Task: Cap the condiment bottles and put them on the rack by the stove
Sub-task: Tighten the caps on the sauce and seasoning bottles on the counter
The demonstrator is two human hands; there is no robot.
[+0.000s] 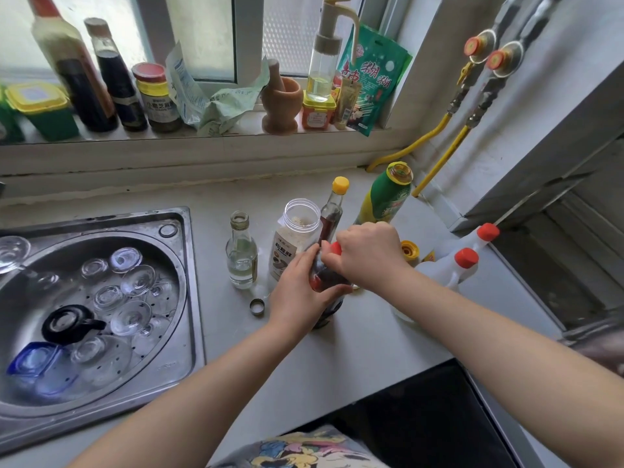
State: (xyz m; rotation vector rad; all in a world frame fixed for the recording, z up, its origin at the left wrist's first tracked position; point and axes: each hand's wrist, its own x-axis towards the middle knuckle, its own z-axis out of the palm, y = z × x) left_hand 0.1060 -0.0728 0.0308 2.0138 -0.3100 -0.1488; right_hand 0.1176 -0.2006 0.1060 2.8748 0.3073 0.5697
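- L hand (297,292) wraps the dark bottle (326,282) at its body, fingers curled round it, thumb on the near side. Firm hold.
- R hand (366,255) sits on top of same bottle, fingers curled on the red cap (336,247) at the neck. Can't tell from here if cap is fully seated.
- Dark bottle stands on the counter (354,349), roughly upright, base near the counter's front edge.
- Behind it, touching or just beside: tall dark bottle w/ yellow cap (340,185), capped.
- Left of that: clear plastic jar (295,238), mouth open, pale powder inside, white label.
- Further left: small glass bottle (241,255), uncapped, clear liquid low in it.
- Metal ring cap (257,306) lies loose on counter, just in front of the small glass bottle, near my L hand.
- Green bottle (386,194) at the back by the wall, yellow collar, mouth open.
- Loose yellow cap (410,249) on counter just right of my R hand, partly hidden by it.
- Two white jugs (449,268) w/ red caps to the right, near the counter's right edge.
- Sink (189,282) at left holds upturned glass lids/cups, a black-rimmed one, a blue one.
- Windowsill (236,130): sauce bottles, jars, mortar + pestle, pump bottle, green packet.
- Rack not identifiable in view.
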